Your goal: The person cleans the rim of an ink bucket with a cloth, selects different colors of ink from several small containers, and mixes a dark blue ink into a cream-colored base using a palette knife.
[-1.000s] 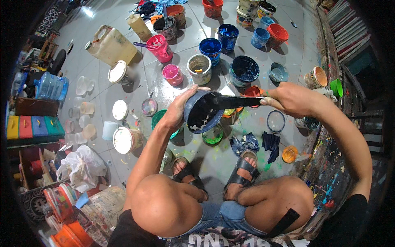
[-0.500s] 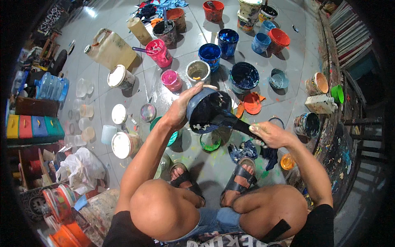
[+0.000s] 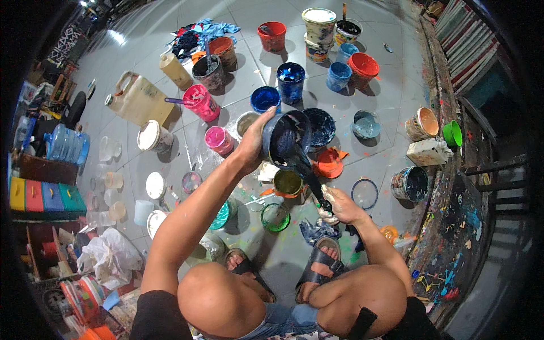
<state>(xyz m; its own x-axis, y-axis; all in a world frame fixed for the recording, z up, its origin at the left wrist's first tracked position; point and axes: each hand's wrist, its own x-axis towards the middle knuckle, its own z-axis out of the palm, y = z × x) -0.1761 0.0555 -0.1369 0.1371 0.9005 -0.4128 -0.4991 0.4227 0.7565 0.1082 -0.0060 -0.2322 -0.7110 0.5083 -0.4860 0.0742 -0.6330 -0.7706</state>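
Observation:
My left hand (image 3: 256,141) holds a dark paint bucket (image 3: 277,154) by its side, lifted off the floor with its mouth tilted towards me. Dark paint coats the bucket's inside. In my right hand (image 3: 339,205) is the handle of a black, paint-coated spatula (image 3: 309,177); its blade reaches into the bucket's mouth. Below the bucket stands a small pot with olive-coloured contents (image 3: 288,183), and nearer my feet is a green-rimmed clear container (image 3: 276,218). A crumpled dark rag (image 3: 317,231) lies beside my right sandal.
Paint pots crowd the floor beyond my hands: a pink bucket (image 3: 202,103), a blue bucket (image 3: 291,83), a dark bucket (image 3: 321,127) and a red bucket (image 3: 362,69). A large jug (image 3: 136,102) stands at left. A paint-splashed ledge (image 3: 447,238) runs along the right.
My right hand has moved left and down, so the spatula now slants more steeply. The bucket has turned in my left hand, and the olive pot beneath has come into view.

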